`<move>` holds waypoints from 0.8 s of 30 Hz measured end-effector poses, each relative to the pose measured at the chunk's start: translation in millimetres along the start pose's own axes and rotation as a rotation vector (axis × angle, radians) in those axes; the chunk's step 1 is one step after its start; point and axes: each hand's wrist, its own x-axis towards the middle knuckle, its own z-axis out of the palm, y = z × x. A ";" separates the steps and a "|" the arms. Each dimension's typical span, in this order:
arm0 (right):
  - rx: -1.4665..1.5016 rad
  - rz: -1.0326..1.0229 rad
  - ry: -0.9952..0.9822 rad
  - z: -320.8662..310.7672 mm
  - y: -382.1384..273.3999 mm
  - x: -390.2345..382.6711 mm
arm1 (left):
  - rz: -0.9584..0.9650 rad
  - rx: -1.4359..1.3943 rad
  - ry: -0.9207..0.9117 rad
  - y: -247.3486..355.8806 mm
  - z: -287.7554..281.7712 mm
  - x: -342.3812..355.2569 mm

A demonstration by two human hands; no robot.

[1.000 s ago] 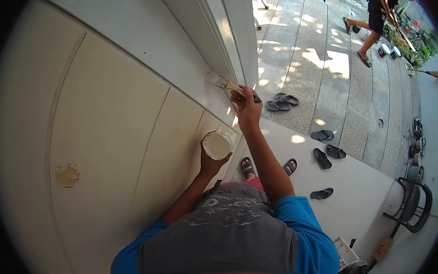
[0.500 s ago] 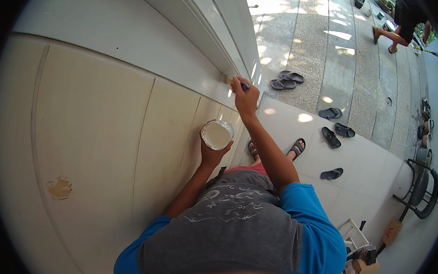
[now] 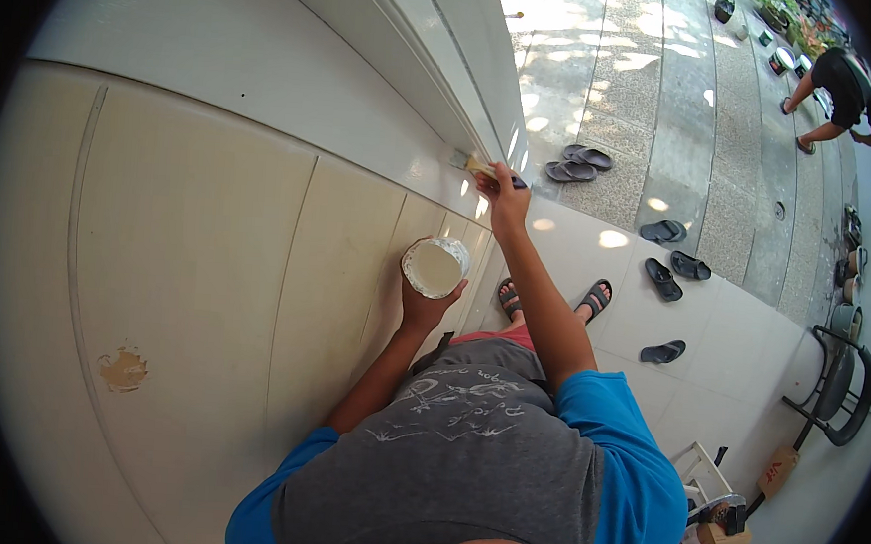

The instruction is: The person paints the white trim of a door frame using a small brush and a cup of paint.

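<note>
My right hand (image 3: 506,199) is closed around the handle of a paintbrush (image 3: 478,166). The brush's bristles touch or nearly touch the white door frame (image 3: 408,66); which of the two I cannot tell. Lower and to the left, my left hand (image 3: 426,306) grips a white tub of paint (image 3: 436,268) from beneath and the side. Pale paint shows inside the tub, and splashes coat its rim. Left of both hands spreads a cream panelled wall (image 3: 188,237) with a peeled patch (image 3: 124,369).
Dark sandals (image 3: 664,279) and slippers (image 3: 579,164) lie on the tiled floor (image 3: 612,313) and paving to the right. A black chair (image 3: 835,388) and a white rack (image 3: 707,478) stand along the right side. Another person (image 3: 840,92) is bent over outside, near pots and plants.
My right hand has shifted slightly right, and the brush handle now shows more clearly. The tub stays almost in place. The person outside has moved to the right and bent over.
</note>
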 end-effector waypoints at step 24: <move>-0.142 -0.194 -0.021 44.9 -29.8 -46.9 | 0.060 -0.007 0.078 7.1 -5.1 -5.2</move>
